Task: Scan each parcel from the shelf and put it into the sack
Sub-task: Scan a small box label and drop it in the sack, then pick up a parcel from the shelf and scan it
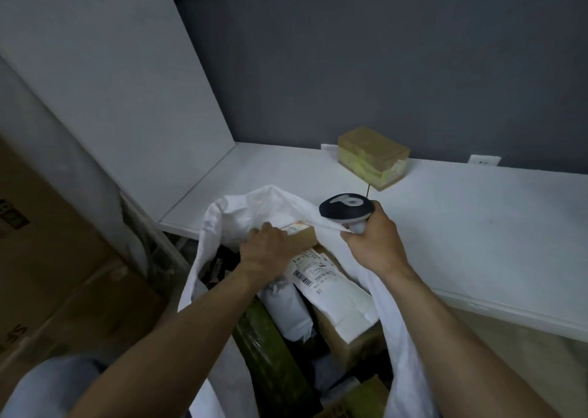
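Open white woven sack (394, 316) full of parcels, left hand (264, 249) gripping brown cardboard box (302, 234) inside, right hand (372, 242) clutching black-and-white handheld scanner (345, 209) and sack rim, tape-wrapped box (372, 156) on white shelf (461, 226)

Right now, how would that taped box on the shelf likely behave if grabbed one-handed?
The taped box looks rigid and squat, so probably won't flop or tip. Its glossy tape wrap may be slippery. Weight can't be judged.

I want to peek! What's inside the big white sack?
The sack holds parcels: a brown box under the left hand, a labelled white one, something green. Deeper ones are hidden.
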